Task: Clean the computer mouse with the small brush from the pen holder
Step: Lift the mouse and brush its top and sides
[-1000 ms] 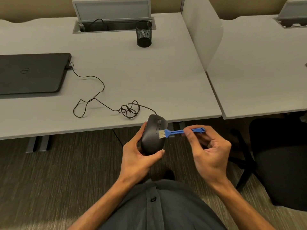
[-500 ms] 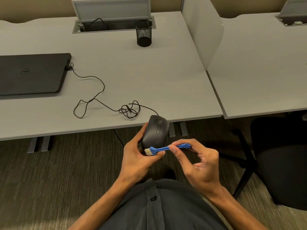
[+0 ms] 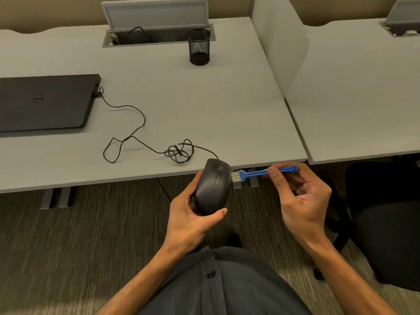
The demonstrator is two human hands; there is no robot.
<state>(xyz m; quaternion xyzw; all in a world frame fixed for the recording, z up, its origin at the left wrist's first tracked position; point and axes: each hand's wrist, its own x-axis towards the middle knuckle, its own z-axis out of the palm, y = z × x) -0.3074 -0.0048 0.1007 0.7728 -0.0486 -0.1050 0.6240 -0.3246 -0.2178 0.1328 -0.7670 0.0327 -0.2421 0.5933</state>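
Grey desk (image 3: 204, 105), carpeted floor below. Black mesh pen holder (image 3: 199, 47) upright near far edge; closed laptop (image 3: 45, 102) at left; cord (image 3: 141, 142) looping from laptop to mouse. Black computer mouse (image 3: 213, 185) held off desk front edge, cupped in left hand (image 3: 193, 223). Small blue brush (image 3: 256, 173) pinched by right hand (image 3: 302, 201), bristles touching mouse's right side.

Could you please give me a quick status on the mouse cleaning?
Left hand gripping mouse below desk edge. Right hand pinching blue brush, bristles at mouse's right front side. Nothing in the way.
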